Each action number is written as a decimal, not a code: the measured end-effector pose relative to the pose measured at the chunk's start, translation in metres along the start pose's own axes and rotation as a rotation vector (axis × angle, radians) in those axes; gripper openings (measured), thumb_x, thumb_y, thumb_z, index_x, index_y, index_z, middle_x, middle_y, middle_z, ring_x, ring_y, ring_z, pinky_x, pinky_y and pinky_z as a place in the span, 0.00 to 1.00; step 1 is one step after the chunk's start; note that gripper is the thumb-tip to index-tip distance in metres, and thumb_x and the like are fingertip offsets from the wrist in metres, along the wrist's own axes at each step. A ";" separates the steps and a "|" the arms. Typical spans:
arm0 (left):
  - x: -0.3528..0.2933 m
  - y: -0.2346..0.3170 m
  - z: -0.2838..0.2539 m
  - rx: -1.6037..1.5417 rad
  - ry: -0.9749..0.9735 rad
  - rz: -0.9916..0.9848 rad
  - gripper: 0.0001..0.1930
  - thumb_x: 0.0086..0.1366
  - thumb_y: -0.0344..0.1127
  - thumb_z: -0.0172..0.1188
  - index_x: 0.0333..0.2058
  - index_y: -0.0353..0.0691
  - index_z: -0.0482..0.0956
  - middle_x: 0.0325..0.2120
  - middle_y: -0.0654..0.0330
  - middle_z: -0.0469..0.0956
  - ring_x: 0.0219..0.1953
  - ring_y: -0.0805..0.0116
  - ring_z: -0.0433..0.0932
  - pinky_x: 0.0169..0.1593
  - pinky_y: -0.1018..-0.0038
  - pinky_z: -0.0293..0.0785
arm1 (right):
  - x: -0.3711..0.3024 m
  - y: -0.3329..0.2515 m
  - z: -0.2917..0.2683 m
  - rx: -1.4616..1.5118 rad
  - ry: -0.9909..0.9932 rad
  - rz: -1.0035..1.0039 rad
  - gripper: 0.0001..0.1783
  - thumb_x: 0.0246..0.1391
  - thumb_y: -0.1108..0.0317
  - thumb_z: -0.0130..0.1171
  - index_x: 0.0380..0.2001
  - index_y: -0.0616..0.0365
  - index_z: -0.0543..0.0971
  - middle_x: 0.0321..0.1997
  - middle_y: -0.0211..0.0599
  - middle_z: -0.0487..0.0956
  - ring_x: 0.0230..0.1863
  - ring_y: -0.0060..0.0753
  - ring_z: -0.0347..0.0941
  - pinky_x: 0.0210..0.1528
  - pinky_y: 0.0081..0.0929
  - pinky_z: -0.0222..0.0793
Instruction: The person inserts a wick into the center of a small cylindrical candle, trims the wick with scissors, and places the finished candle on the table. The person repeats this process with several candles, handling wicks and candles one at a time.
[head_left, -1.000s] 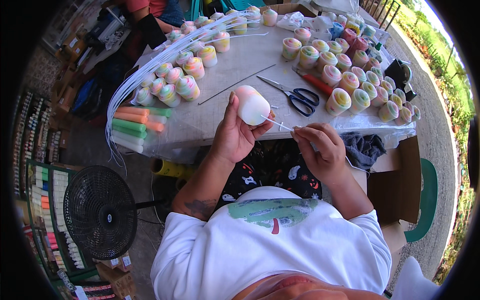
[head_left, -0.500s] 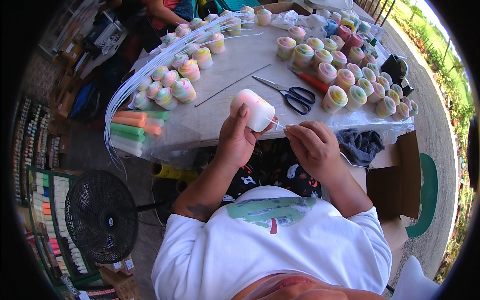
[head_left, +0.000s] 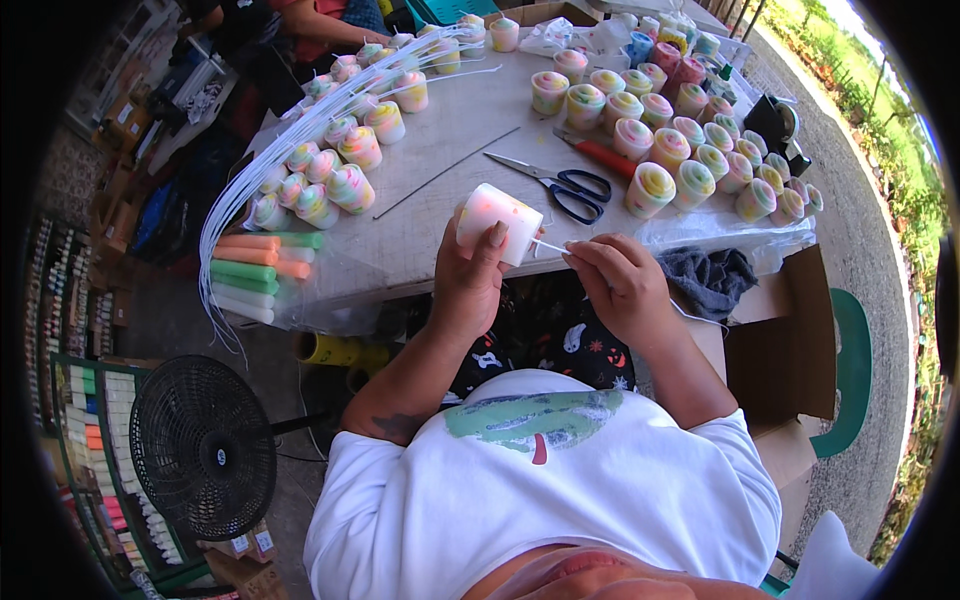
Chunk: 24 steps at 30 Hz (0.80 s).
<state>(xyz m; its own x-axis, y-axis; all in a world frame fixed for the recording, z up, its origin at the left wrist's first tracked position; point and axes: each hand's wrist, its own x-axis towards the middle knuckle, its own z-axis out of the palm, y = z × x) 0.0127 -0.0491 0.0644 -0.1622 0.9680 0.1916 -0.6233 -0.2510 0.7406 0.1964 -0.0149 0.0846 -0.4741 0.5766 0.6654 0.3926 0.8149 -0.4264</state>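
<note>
A pale pink and white pillar candle [head_left: 500, 225] lies tipped on its side in the grip of my left hand [head_left: 466, 280], the thumb across its near side. From its end, turned to the right, comes a white wick [head_left: 550, 245]. My right hand [head_left: 625, 282] pinches the wick's outer end between thumb and fingertips. Both hands are over the table's near edge. Just beyond the candle lie open scissors [head_left: 565, 188] with dark blue handles, and a thin metal rod [head_left: 445, 173] rests farther left.
Swirled pastel candles [head_left: 652, 190] crowd the table's right; more [head_left: 350, 188] stand left beside a long bundle of white wicks [head_left: 290, 148]. Coloured sticks [head_left: 247, 255], a red tool [head_left: 600, 153], a dark cloth [head_left: 708, 280], an open carton [head_left: 780, 345], a fan [head_left: 205, 447] and a co-worker's arm [head_left: 325, 25] surround me.
The whole view has shifted slightly, moving the table's things left in the picture. Candle and wick stay in my hands, with only a small change in the candle's tilt.
</note>
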 end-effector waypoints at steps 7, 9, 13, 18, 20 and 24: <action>-0.002 -0.011 -0.007 0.217 0.031 0.059 0.24 0.60 0.37 0.63 0.47 0.34 0.62 0.41 0.56 0.72 0.43 0.70 0.73 0.49 0.71 0.71 | 0.004 -0.007 0.000 -0.029 -0.019 -0.023 0.09 0.45 0.73 0.62 0.33 0.57 0.78 0.28 0.36 0.75 0.29 0.40 0.73 0.32 0.34 0.68; -0.005 -0.013 -0.002 0.228 0.022 0.069 0.25 0.58 0.37 0.65 0.47 0.34 0.61 0.41 0.56 0.71 0.43 0.71 0.72 0.48 0.73 0.71 | 0.004 -0.007 0.002 -0.027 -0.023 -0.036 0.09 0.45 0.73 0.62 0.33 0.58 0.78 0.28 0.36 0.75 0.30 0.40 0.73 0.33 0.34 0.68; -0.012 -0.020 0.002 0.334 -0.019 0.123 0.26 0.58 0.34 0.65 0.48 0.35 0.58 0.45 0.55 0.68 0.44 0.70 0.72 0.48 0.75 0.72 | 0.005 -0.008 0.001 -0.031 -0.098 -0.008 0.13 0.44 0.73 0.63 0.36 0.60 0.77 0.33 0.40 0.76 0.35 0.44 0.73 0.37 0.34 0.70; -0.011 -0.013 0.011 0.402 -0.113 0.137 0.34 0.63 0.34 0.59 0.60 0.33 0.49 0.51 0.54 0.63 0.50 0.67 0.70 0.52 0.73 0.71 | 0.003 -0.012 -0.003 -0.016 -0.074 0.215 0.38 0.41 0.64 0.68 0.56 0.62 0.64 0.50 0.48 0.73 0.49 0.50 0.71 0.55 0.39 0.63; -0.012 -0.016 0.004 0.449 -0.234 0.154 0.34 0.66 0.38 0.54 0.63 0.34 0.44 0.55 0.53 0.60 0.53 0.66 0.68 0.56 0.69 0.67 | 0.000 -0.010 0.005 -0.005 -0.145 0.152 0.45 0.39 0.62 0.69 0.59 0.63 0.58 0.54 0.49 0.71 0.54 0.49 0.68 0.59 0.42 0.58; -0.007 -0.012 0.004 0.307 -0.176 0.063 0.23 0.71 0.41 0.44 0.58 0.33 0.60 0.63 0.54 0.53 0.57 0.64 0.66 0.62 0.65 0.58 | -0.005 -0.012 0.011 -0.017 -0.130 0.124 0.45 0.38 0.64 0.69 0.60 0.59 0.59 0.55 0.44 0.71 0.57 0.42 0.68 0.63 0.51 0.51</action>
<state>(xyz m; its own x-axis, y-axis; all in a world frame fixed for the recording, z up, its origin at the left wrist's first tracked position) 0.0241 -0.0526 0.0570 -0.0418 0.9426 0.3312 -0.3532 -0.3240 0.8776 0.1854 -0.0267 0.0791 -0.5182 0.6766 0.5232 0.4675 0.7363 -0.4892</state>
